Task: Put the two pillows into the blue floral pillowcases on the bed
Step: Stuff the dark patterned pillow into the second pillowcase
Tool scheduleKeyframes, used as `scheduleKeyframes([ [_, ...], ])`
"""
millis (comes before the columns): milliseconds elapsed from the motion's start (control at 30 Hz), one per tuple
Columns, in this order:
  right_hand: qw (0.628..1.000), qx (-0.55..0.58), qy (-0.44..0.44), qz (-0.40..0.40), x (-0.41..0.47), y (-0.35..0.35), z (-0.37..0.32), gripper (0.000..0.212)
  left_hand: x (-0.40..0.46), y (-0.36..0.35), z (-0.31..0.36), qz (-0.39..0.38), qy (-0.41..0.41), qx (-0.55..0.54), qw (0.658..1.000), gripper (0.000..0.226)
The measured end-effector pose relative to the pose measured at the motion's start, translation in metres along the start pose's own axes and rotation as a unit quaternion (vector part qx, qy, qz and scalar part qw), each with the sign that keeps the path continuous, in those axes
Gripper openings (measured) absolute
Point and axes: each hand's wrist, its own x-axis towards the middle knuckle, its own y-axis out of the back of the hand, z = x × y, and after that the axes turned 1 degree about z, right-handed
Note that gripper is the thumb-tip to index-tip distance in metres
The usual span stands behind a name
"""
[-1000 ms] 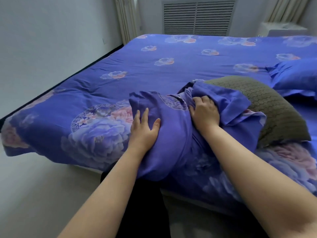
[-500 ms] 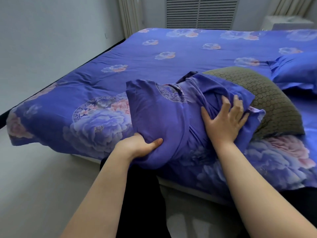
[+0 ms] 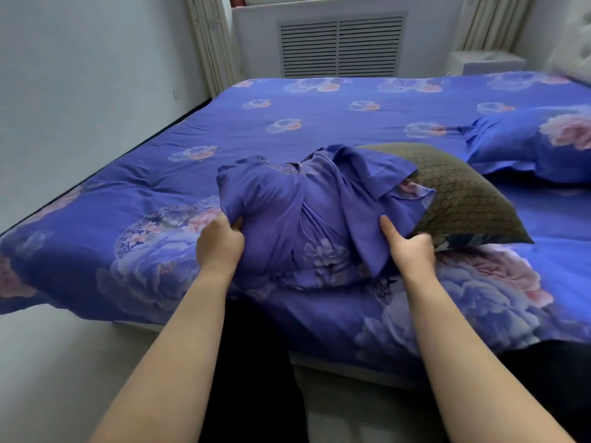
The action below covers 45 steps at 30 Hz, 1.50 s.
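On the near edge of the bed, your left hand grips the left end of the blue floral pillowcase, fingers curled out of sight under the cloth. How far the brown pillow reaches inside is hidden by the bunched fabric; only its right half shows. Your right hand pinches the case's loose flap, thumb on top. Half a second ago that hand lay flat and spread higher on the case; it has dropped to the flap. A second cased pillow is cut off at the right.
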Motion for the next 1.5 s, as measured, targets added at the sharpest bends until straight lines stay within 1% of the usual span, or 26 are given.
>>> scheduleKeyframes([
  [67, 0.996, -0.006, 0.053, -0.069, -0.006, -0.005, -0.007, 0.066, 0.012, -0.002, -0.004, 0.000, 0.015, 0.002, 1.000, 0.036],
  [133, 0.992, 0.042, 0.093, -0.070, -0.014, -0.012, -0.014, 0.035, 0.023, -0.003, -0.005, 0.001, 0.020, 0.000, 1.000, 0.036],
  [200, 0.977, 0.200, 0.067, -0.028, -0.021, -0.015, -0.023, 0.019, 0.030, -0.002, -0.006, 0.006, 0.019, 0.002, 1.000, 0.036],
  [233, 0.956, 0.293, 0.023, -0.006, -0.021, -0.015, -0.028, 0.015, 0.033, -0.002, -0.006, 0.005, 0.020, 0.002, 1.000, 0.035],
  [300, 0.910, 0.406, -0.082, 0.005, -0.013, -0.010, -0.039, 0.019, 0.036, -0.002, -0.007, 0.001, 0.026, 0.006, 1.000, 0.036],
  [367, 0.908, 0.402, -0.117, -0.017, -0.001, -0.002, -0.045, 0.032, 0.038, -0.002, -0.009, -0.001, 0.029, 0.009, 1.000, 0.037],
  [467, 0.955, 0.281, -0.056, -0.079, 0.009, 0.009, -0.045, 0.049, 0.040, -0.002, -0.010, 0.008, 0.028, -0.004, 1.000, 0.038],
  [533, 0.962, 0.240, 0.005, -0.130, 0.009, 0.013, -0.041, 0.032, 0.043, -0.001, -0.010, 0.015, 0.023, -0.012, 1.000, 0.038],
  [600, 0.933, 0.341, 0.021, -0.110, 0.013, 0.016, -0.039, 0.010, 0.047, 0.001, -0.013, 0.018, 0.020, -0.011, 1.000, 0.037],
  [633, 0.903, 0.424, -0.003, -0.072, 0.018, 0.020, -0.038, 0.008, 0.049, 0.001, -0.015, 0.018, 0.024, -0.007, 1.000, 0.036],
  [700, 0.842, 0.537, -0.053, -0.007, 0.031, 0.028, -0.036, 0.011, 0.052, 0.002, -0.024, 0.012, 0.041, 0.004, 0.999, 0.034],
  [733, 0.832, 0.548, -0.078, 0.004, 0.035, 0.031, -0.034, 0.017, 0.053, 0.002, -0.028, 0.004, 0.054, 0.006, 0.999, 0.034],
  [767, 0.841, 0.532, -0.102, 0.008, 0.037, 0.032, -0.030, 0.022, 0.054, 0.001, -0.031, -0.004, 0.062, 0.004, 0.998, 0.034],
  [833, 0.905, 0.412, -0.107, -0.008, 0.035, 0.031, -0.024, 0.038, 0.053, -0.002, -0.035, -0.012, 0.075, -0.013, 0.997, 0.036],
  [867, 0.940, 0.328, -0.088, -0.031, 0.033, 0.030, -0.020, 0.052, 0.054, -0.004, -0.037, -0.011, 0.083, -0.025, 0.996, 0.038],
  [933, 0.975, 0.181, -0.045, -0.117, 0.030, 0.024, -0.011, 0.076, 0.052, -0.007, -0.038, -0.010, 0.096, -0.039, 0.995, 0.041],
  [967, 0.980, 0.138, -0.014, -0.140, 0.028, 0.020, -0.006, 0.075, 0.051, -0.009, -0.039, -0.009, 0.105, -0.042, 0.994, 0.041],
  [1000, 0.985, 0.115, 0.011, -0.128, 0.027, 0.015, -0.002, 0.063, 0.050, -0.010, -0.039, -0.007, 0.113, -0.043, 0.993, 0.039],
  [1033, 0.990, 0.106, 0.032, -0.089, 0.025, 0.012, -0.001, 0.048, 0.049, -0.011, -0.038, -0.003, 0.119, -0.045, 0.992, 0.038],
  [1100, 0.976, 0.211, 0.045, -0.010, 0.021, 0.006, -0.003, 0.023, 0.046, -0.011, -0.034, 0.017, 0.122, -0.055, 0.991, 0.035],
  [1133, 0.960, 0.275, 0.042, -0.002, 0.018, 0.004, -0.007, 0.018, 0.045, -0.010, -0.031, 0.031, 0.116, -0.061, 0.991, 0.034],
  [1167, 0.954, 0.295, 0.047, -0.004, 0.014, 0.001, -0.010, 0.017, 0.044, -0.007, -0.026, 0.048, 0.103, -0.066, 0.991, 0.033],
  [1267, 0.982, 0.166, 0.091, 0.012, 0.011, 0.001, 0.005, 0.035, 0.047, 0.001, -0.014, 0.098, 0.060, -0.081, 0.990, 0.033],
  [1333, 0.984, 0.137, 0.076, 0.084, 0.020, 0.018, 0.019, 0.041, 0.053, 0.007, -0.013, 0.116, 0.045, -0.089, 0.988, 0.033],
  [1400, 0.971, 0.163, 0.064, 0.165, 0.036, 0.042, 0.024, 0.037, 0.059, 0.008, -0.014, 0.111, 0.038, -0.091, 0.989, 0.034],
  [1500, 0.964, 0.174, 0.088, 0.180, 0.049, 0.059, 0.018, 0.036, 0.060, 0.002, -0.022, 0.076, 0.061, -0.095, 0.991, 0.034],
])
